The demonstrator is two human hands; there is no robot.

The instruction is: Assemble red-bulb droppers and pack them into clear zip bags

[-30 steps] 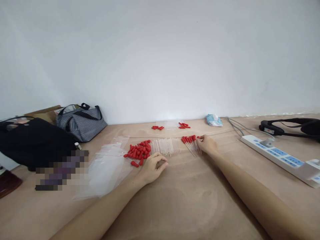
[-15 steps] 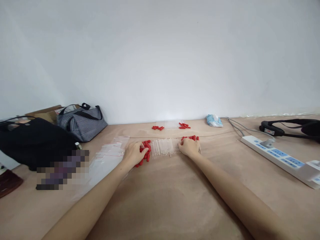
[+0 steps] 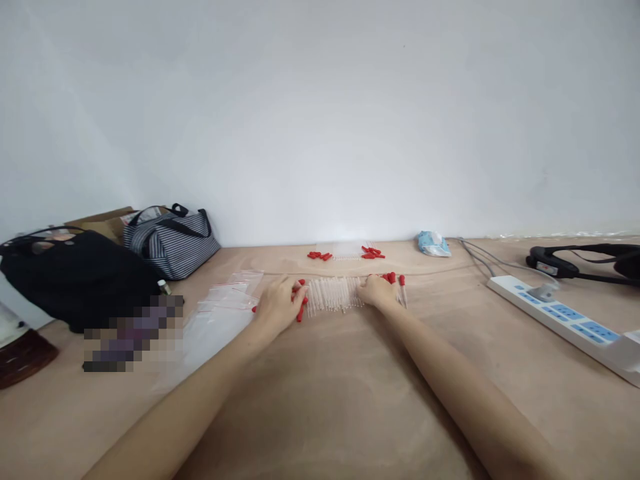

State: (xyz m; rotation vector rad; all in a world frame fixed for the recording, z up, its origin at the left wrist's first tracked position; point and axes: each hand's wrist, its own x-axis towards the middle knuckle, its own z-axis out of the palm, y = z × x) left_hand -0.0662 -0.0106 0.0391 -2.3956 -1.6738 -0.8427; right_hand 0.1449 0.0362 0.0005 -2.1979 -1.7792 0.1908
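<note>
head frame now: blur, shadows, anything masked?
Head view: light mostly soft, wall paler toward the middle; shadow beside the right forearm; left hand slightly soft; clear tubes blend together; pixelated patch masks something by the black bag.

— Where to begin?
— With the row of tubes (image 3: 334, 295) on the surface (image 3: 345, 400); then see the left grip (image 3: 277, 303) at nine o'clock, over bulbs (image 3: 302, 310), the right grip (image 3: 377, 291) at three, bulb-tipped tubes (image 3: 402, 281) just past.
— And beyond?
— More bulbs (image 3: 319, 256) at eleven and one, near the wall (image 3: 320, 120).
— Leftward?
— Plastic bags (image 3: 215, 330) at nine, a handbag (image 3: 185, 243) at ten.
— Rightward?
— A tissue pack (image 3: 431, 243) at two, a power strip (image 3: 577, 319) at three.
</note>
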